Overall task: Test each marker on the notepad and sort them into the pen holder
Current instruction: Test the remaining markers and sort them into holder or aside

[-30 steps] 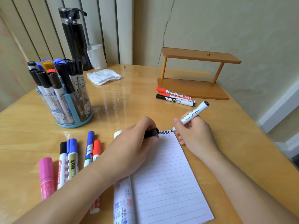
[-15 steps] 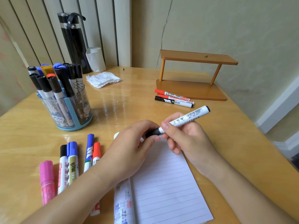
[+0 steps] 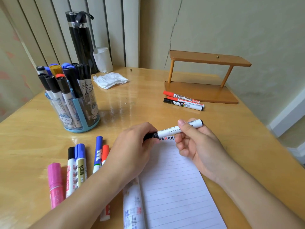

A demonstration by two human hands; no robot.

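Note:
A white marker (image 3: 171, 130) with a black cap (image 3: 150, 136) is held level above the top of the lined notepad (image 3: 175, 187). My right hand (image 3: 198, 146) grips its barrel. My left hand (image 3: 132, 149) pinches the black cap, which sits on the marker's tip. Black test marks (image 3: 166, 138) show on the pad's top edge. The clear pen holder (image 3: 85, 118) with blue trim stands at the left with several markers in it. Several loose markers (image 3: 77, 164) lie on the table in front of it.
A red marker (image 3: 180, 97) and a black marker (image 3: 183, 104) lie in front of a small wooden shelf (image 3: 203, 80) at the back right. A crumpled tissue (image 3: 110, 81), a black bottle (image 3: 80, 40) and a white paper cup (image 3: 103, 59) stand at the back.
My right hand lifted the marker from writing on the pad and turned it level. My left hand brought the black cap onto its tip.

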